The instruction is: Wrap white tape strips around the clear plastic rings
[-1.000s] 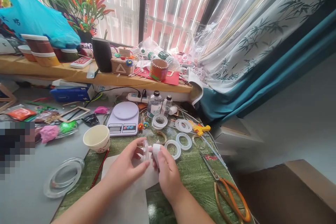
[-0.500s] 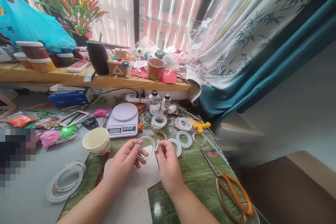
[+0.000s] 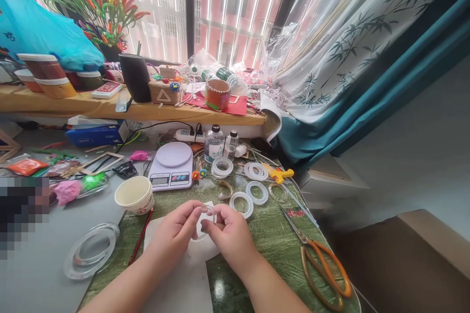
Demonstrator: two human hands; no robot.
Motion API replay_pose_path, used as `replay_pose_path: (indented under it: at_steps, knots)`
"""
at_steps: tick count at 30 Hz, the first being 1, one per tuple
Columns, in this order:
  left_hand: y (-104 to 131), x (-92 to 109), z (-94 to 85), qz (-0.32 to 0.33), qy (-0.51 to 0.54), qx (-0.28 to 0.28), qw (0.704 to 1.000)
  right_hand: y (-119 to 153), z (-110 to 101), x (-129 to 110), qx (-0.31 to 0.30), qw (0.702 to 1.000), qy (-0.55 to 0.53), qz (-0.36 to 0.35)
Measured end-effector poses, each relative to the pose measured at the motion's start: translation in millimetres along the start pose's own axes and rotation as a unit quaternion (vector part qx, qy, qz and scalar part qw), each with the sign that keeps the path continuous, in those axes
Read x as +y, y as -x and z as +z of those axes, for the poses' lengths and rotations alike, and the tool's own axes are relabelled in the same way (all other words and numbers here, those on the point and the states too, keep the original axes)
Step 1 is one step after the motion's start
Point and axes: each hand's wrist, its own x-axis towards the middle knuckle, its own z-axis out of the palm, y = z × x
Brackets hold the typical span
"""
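A clear ring (image 3: 200, 238) is held between both hands above a white sheet (image 3: 179, 279). My left hand (image 3: 180, 227) pinches its left side between thumb and fingers. On the ring's right side, my right hand (image 3: 231, 231) has its thumb and fingers closed, with a small dark spot at the thumb tip. Just beyond the right hand lie a white ring mould (image 3: 241, 196) and a bluish ring mould (image 3: 267, 194) on the green mat. A curved tan piece (image 3: 228, 187) rests behind them.
Orange-handled scissors (image 3: 330, 269) lie at the right, a paper cup (image 3: 134, 195) and large clear rings (image 3: 79, 266) at the left. Behind are a scale (image 3: 172, 168), bottles (image 3: 214, 145), stacked rings (image 3: 222, 174) and a yellow tool (image 3: 281, 174).
My right hand has moved left and a little down onto the ring. The ring has tilted and sits lower, between both hands. My left hand is slightly lower.
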Motion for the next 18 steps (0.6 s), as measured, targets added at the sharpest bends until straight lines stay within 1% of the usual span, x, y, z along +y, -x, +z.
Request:
replay_pose_path:
  at_steps: [3, 6, 9, 11, 13, 15, 16, 18]
  knots:
    - [-1, 5, 0.2, -0.021, 0.026, -0.001, 0.999, 0, -3, -3, 0.006, 1.0, 0.007, -0.007]
    - [-3, 8, -1.4, -0.044, 0.063, -0.007, 0.997, 0, -3, -6, -0.038, 0.999, 0.017, 0.007]
    - [-5, 9, -1.6, -0.055, 0.083, -0.006, 0.995, -1, -1, -6, -0.057, 0.998, 0.004, 0.025]
    - [-4, 9, -0.2, -0.049, 0.079, -0.002, 0.996, -1, -1, -5, -0.047, 0.998, -0.005, 0.032]
    - [-2, 10, 1.5, -0.042, 0.065, -0.004, 0.997, -1, -2, -3, -0.009, 1.0, 0.009, 0.023]
    - [-1, 12, 2.1, -0.043, 0.052, -0.011, 0.998, -1, -4, -4, 0.032, 0.999, 0.044, -0.004]
    - [-1, 14, 1.7, -0.048, 0.049, -0.014, 0.998, -1, -5, -4, 0.036, 0.997, 0.062, -0.021]
    - [-3, 15, -0.4, -0.061, 0.052, -0.013, 0.997, 0, -7, -6, 0.009, 0.995, 0.084, -0.05]
